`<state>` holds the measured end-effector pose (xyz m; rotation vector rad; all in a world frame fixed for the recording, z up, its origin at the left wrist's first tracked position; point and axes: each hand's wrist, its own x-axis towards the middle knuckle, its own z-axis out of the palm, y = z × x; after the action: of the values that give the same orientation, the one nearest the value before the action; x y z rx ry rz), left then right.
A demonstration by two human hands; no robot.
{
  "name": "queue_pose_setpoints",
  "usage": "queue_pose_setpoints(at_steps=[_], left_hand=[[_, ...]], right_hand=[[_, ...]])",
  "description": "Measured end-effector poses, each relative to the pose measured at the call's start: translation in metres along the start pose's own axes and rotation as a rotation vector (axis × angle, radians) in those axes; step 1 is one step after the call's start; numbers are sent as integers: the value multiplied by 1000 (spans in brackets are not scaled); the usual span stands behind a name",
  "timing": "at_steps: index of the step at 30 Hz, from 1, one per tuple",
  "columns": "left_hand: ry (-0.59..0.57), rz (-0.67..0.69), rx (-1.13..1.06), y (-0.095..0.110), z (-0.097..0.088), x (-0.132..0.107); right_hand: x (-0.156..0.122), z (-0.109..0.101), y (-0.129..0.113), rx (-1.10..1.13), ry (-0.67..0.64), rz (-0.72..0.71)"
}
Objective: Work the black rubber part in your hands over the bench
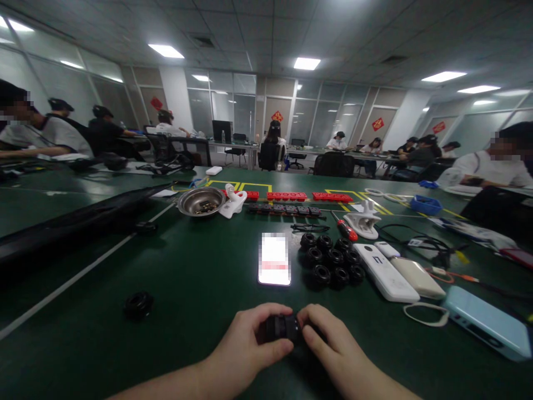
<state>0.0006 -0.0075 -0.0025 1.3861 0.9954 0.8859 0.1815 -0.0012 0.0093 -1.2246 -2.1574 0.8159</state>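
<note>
**Two hands hold a small black part**

From the head camera, both hands meet low in the middle, over a dark green surface [200, 311]. The left hand [245, 347] and the right hand [333, 344] hold one small black round part [282, 328] between them. The left fingers [266, 314] curl over the top of the part and the left thumb sits under it. The right fingers [310, 318] press on its other end. So both sets of fingers are pinching the part, which sits just above the surface, close to the person.

Just past the hands lies a phone [274, 259] with its screen lit. Beside the phone, to the right, is a bunch of black rings [331, 258], packed close and touching each other. One more black ring [139, 305] lies alone, well off to the left.

To the right of the bunch lie a white box [385, 272], a beige box [417, 276] touching it, and a light blue box [487, 322]. Farther back are a metal bowl [201, 201], a row of red blocks [287, 196] and a red screwdriver [345, 226].

Other people sit at tables far behind.
</note>
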Motion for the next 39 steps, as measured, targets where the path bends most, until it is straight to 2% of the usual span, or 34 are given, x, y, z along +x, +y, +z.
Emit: queue_pose_setpoints(at_steps=[5,10,15,18,25,31,35,39], left_hand=[[-28,-30,47,4,0,0],[-31,-123,-81,5,0,2],[3,-38,45,8,0,-1],[-26,-23,83,9,0,-2],[-46,-78,-45,3,-1,1],[-16,-5,52,4,-1,-1],[-42,-42,49,6,-1,0],[-51,-75,-40,6,-1,1]], right_hand=[[3,0,-4,-48,-47,-23],[1,-3,-7,14,-40,-34],[2,-3,-3,-25,-23,-43],[4,-3,-2,-71,-54,-40],[1,-6,-8,-24,-10,-79],[1,-4,-4,-58,-37,-52],[3,-4,-5,-68,-57,-26],[0,-6,-8,-17,-30,-85]])
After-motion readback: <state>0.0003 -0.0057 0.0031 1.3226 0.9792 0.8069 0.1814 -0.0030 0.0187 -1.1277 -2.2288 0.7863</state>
